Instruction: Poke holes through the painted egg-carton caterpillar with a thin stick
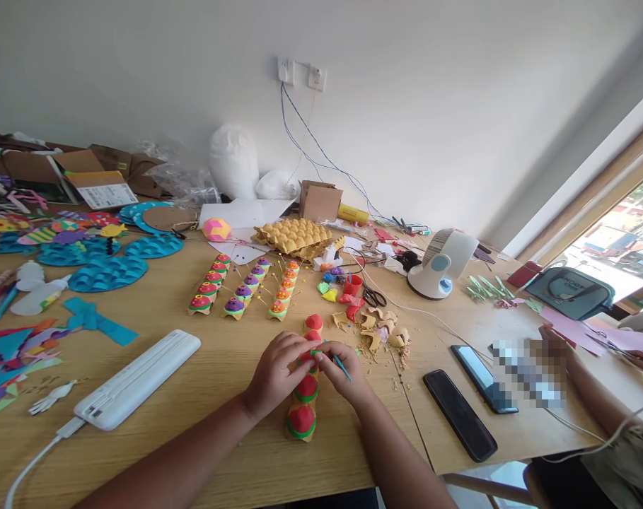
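In front of me on the table lies a strip of egg-carton cups (302,418), its domes covered in red clay with green bands round the base. My left hand (279,369) reaches in from the left, fingers bent against one of the middle cups. From the other side my right hand (344,373) holds a thin blue stick (342,366), its thumb and forefinger at the same cup's green band. The fingers hide most of that cup. Beyond my hands stand finished-looking strips: red-and-green (209,284), purple (247,286) and orange (284,288), with pins stuck in them.
Torn carton scraps (377,332), black scissors (374,297) and a white fan (442,265) lie to the right. Two phones (460,415) rest near another person's arm (591,382). At left are a white power strip (138,378) and blue paper pieces (101,322); egg trays (292,235) stand behind.
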The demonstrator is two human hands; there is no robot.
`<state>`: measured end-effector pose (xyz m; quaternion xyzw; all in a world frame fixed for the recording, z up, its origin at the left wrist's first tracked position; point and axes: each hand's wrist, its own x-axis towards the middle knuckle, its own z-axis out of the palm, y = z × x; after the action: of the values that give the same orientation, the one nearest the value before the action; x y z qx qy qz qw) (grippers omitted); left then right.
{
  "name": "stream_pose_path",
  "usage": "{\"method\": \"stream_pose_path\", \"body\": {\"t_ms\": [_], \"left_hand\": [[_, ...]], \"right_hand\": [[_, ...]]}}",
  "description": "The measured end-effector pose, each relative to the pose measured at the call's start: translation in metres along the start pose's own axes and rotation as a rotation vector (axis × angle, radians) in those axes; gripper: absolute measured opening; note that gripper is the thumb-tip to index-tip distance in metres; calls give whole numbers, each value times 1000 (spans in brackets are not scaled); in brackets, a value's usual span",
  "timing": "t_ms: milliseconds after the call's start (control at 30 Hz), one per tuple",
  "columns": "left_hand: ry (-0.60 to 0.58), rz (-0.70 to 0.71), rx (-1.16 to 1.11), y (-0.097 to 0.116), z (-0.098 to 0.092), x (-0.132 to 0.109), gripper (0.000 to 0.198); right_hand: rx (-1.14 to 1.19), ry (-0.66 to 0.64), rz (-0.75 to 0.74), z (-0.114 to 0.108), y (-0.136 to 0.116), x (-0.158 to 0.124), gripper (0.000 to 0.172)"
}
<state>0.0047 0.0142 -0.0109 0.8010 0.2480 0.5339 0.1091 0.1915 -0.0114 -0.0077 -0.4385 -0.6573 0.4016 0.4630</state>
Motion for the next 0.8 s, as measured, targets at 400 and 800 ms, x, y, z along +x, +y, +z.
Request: {"method": "stream_pose_path", "body": {"t_ms": [400, 800], "left_hand": [[-8, 11, 25, 1, -3, 2, 24], [-8, 55, 25, -2, -5, 1, 17]], "right_hand": [[-6, 1, 12, 0, -3, -2, 49], [127, -6, 79, 0, -2, 0, 45]]}}
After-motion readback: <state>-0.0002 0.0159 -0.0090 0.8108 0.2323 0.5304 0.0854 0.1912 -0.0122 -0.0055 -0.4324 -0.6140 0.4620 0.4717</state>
